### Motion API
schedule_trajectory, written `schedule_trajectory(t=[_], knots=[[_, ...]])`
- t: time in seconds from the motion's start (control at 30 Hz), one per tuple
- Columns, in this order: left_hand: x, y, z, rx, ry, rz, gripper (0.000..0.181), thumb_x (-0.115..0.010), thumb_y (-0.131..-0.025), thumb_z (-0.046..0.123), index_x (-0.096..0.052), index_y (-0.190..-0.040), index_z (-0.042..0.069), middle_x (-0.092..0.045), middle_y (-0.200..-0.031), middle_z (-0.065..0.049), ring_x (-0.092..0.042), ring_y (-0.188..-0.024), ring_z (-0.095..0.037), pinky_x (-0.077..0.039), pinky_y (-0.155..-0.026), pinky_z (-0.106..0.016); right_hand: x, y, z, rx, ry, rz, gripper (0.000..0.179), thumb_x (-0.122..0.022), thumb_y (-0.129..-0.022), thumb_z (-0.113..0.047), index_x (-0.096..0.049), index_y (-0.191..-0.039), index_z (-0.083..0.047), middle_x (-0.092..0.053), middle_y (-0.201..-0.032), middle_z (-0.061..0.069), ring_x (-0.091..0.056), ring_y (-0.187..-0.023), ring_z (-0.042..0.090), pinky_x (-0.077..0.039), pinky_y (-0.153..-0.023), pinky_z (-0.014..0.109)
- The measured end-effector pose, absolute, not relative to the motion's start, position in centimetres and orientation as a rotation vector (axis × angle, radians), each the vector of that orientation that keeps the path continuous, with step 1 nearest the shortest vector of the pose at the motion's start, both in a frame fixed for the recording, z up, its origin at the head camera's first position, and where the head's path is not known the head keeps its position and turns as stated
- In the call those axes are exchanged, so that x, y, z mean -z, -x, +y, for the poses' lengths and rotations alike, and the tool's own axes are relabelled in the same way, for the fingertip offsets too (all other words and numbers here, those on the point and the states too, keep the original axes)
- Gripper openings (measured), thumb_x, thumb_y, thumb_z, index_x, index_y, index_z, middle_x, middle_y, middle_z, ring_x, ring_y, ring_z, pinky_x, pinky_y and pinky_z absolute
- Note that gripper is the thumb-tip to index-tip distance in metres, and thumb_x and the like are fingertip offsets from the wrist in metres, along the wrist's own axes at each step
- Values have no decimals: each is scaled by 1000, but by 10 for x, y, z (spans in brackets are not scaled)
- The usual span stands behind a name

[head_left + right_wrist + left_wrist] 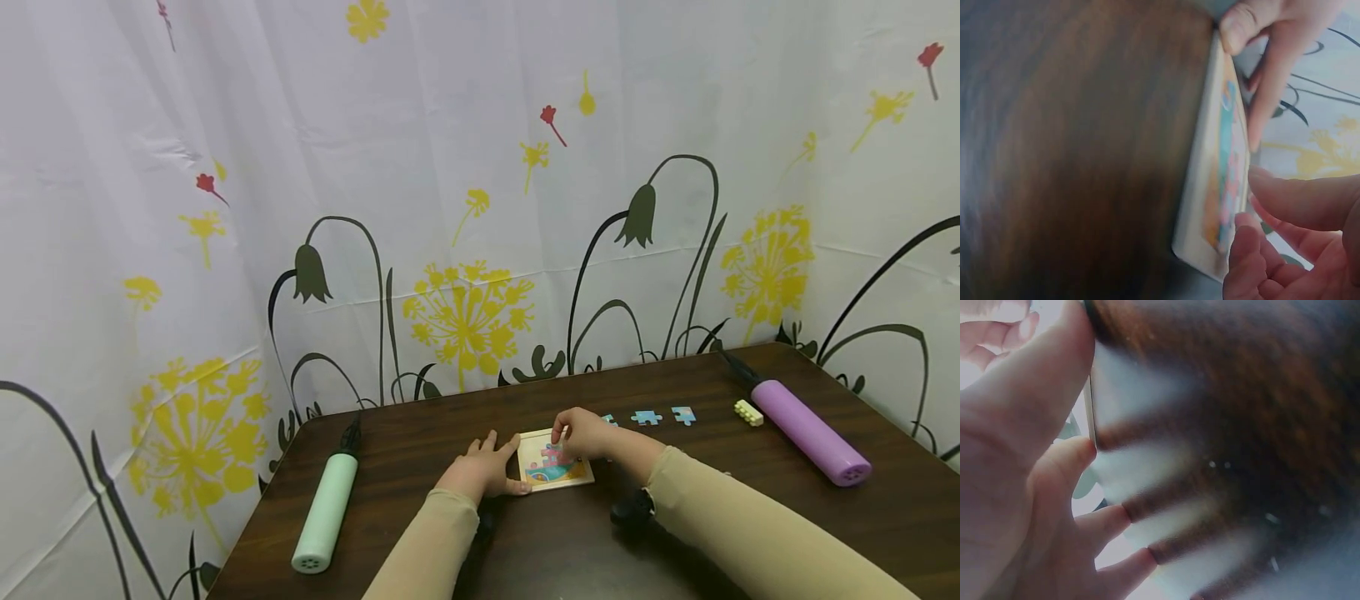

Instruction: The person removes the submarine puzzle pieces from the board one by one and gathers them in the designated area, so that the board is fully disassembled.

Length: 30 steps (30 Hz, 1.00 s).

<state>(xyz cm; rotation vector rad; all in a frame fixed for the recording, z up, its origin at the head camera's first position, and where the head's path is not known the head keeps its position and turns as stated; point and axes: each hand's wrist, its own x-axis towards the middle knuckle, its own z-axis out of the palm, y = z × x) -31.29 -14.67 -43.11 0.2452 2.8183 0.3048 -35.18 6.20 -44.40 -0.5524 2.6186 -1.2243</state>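
A small puzzle board (589, 479) with a pale wooden frame lies on the table, with pink and blue pieces in its picture. My left hand (480, 468) is at its left side, fingers spread and straight, thumb on the near left corner. In the right wrist view the left thumb (1235, 32) presses that corner. My right hand (585, 432) is over the far right part of the board, fingers bent. Its thumb (1300, 199) and index fingertips come close together at the pieces; I cannot tell whether a piece is between them.
Loose blue puzzle pieces (647, 417) lie behind the right hand, with a pale yellow toy brick (748, 412) farther right. A mint-green pump (326, 512) lies left, a purple pump (810, 433) right. A patterned curtain (465, 208) hangs behind the table (540, 550).
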Motion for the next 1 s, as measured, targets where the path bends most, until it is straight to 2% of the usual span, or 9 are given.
schedule_trajectory(t=[0.3,0.6,1.0], knots=[[432,315,-147,-300,-246,2815,89,-74,-81,54,-35,-155,23,-24,-159,-20,-22,-142,-45,-27,-107,-64,455,354,52,1178,486,2693,27,-86,-71,0,-62,-83,-6,-52,-64,2,-46,-54,12,-38,-49,23],[433,315,-147,-320,-239,2808,89,-74,-81,53,-35,-155,23,-23,-159,-20,-22,-143,-45,-26,-108,-64,456,352,50,1146,480,2713,28,-86,-70,0,-60,-80,-6,-50,-64,3,-45,-56,13,-35,-50,24],[432,313,-147,-326,-230,2806,89,-74,-81,54,-35,-155,23,-23,-159,-20,-21,-143,-45,-26,-107,-64,455,351,50,1148,451,2711,31,-86,-70,1,-59,-83,-7,-52,-69,5,-47,-60,16,-37,-53,27]])
